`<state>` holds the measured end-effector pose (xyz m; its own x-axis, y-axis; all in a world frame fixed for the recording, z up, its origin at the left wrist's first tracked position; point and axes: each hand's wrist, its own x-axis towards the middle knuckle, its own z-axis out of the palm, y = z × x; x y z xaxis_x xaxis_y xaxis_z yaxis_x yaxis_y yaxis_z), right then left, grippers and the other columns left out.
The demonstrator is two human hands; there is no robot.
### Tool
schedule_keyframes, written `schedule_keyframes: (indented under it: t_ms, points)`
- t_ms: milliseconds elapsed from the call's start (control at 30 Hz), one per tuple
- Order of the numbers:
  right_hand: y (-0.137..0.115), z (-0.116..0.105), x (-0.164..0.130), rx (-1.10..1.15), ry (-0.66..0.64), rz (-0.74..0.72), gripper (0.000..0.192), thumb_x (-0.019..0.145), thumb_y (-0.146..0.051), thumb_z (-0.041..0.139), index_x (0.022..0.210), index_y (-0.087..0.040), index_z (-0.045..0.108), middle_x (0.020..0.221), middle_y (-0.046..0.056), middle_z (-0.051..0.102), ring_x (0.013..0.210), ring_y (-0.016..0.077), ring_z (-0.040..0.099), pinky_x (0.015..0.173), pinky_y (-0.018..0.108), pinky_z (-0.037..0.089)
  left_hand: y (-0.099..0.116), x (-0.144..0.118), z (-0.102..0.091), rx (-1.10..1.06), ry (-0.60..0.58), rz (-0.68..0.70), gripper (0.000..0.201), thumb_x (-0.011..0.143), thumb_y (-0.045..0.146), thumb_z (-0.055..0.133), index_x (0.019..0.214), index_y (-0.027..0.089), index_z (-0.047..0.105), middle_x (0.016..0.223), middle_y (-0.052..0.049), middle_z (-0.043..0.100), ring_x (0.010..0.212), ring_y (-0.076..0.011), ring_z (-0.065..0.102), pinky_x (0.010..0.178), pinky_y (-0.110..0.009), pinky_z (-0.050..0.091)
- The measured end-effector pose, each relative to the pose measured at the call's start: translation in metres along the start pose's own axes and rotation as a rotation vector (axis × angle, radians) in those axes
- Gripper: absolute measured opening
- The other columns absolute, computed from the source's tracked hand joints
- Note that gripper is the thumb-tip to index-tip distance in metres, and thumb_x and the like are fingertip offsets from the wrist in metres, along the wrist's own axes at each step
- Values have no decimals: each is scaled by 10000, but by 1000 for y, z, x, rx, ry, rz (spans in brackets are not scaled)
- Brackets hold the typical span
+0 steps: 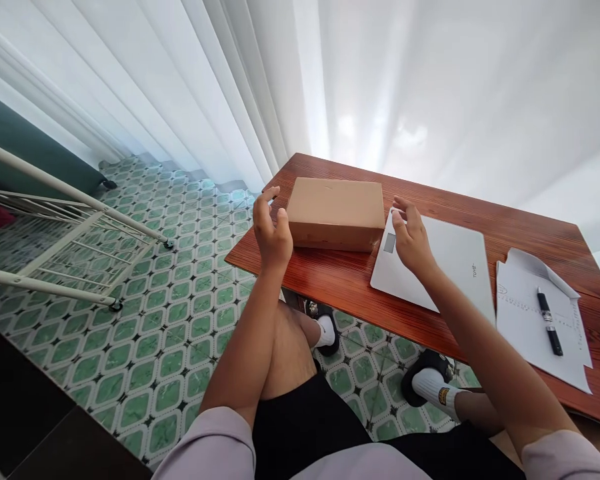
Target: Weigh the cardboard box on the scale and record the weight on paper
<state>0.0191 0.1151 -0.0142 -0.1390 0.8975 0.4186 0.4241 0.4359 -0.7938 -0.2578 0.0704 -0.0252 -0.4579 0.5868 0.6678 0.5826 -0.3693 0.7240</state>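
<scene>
A closed brown cardboard box (336, 212) lies on the left end of a reddish wooden table (340, 280). My left hand (271, 233) hovers just off the box's left end, fingers spread, holding nothing. My right hand (411, 237) is open beside the box's right end, above the corner of a flat white scale (450, 267) with a small grey display. Neither hand clearly touches the box.
White paper sheets (535, 320) with a black pen (550, 321) lie at the table's right. White curtains hang behind. A white metal rack (70, 227) lies tipped on the green patterned tile floor (170, 333) to the left. My knees and socked feet are under the table.
</scene>
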Motion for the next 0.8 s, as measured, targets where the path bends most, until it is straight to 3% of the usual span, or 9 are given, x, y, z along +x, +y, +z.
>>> schedule_keyframes:
  t_ms: [133, 300, 400, 500, 633, 800]
  points:
    - [8, 14, 3, 80, -36, 119, 581, 1033, -581, 411, 1497, -233, 444, 1516, 165, 491, 1375, 308, 498, 1141, 553, 414, -18, 2, 1, -196, -31, -273, 422, 928, 329, 460, 1326, 212, 536, 1418, -114, 561, 1356, -241, 506, 1161, -395, 410]
    - [3, 20, 1, 77, -119, 207, 722, 1012, -728, 327, 1544, -245, 399, 1629, 115, 353, 1521, 309, 299, 1234, 538, 294, -21, 2, 2, -311, -81, -518, 496, 946, 393, 473, 1407, 214, 517, 1459, -115, 533, 1378, -247, 493, 1162, -392, 411]
    - [-7, 19, 0, 114, -180, 273, 710, 1015, -725, 313, 1542, -260, 413, 1638, 65, 348, 1525, 303, 291, 1247, 512, 282, -16, 0, 3, -361, -131, -571, 514, 957, 402, 497, 1437, 218, 515, 1507, -85, 501, 1438, -247, 430, 1200, -374, 359]
    - [-12, 19, -1, 143, -197, 250, 648, 1022, -690, 345, 1510, -280, 464, 1593, 32, 427, 1508, 308, 324, 1236, 495, 308, -9, -1, 4, -395, -168, -588, 481, 972, 421, 504, 1408, 227, 557, 1530, -52, 488, 1481, -244, 370, 1225, -356, 312]
    - [-11, 22, -1, 136, -213, 225, 531, 1054, -604, 335, 1455, -314, 527, 1516, 9, 523, 1445, 303, 419, 1226, 511, 313, -1, -3, 6, -382, -207, -620, 503, 975, 385, 516, 1445, 207, 519, 1555, -48, 459, 1451, -238, 405, 1200, -359, 351]
    - [-5, 28, -3, 111, -211, 246, 564, 1052, -543, 343, 1537, -270, 431, 1545, 34, 488, 1452, 285, 406, 1236, 529, 293, 0, -4, 10, -358, -206, -671, 586, 927, 268, 541, 1502, 230, 434, 1590, -38, 405, 1431, -237, 423, 1159, -367, 397]
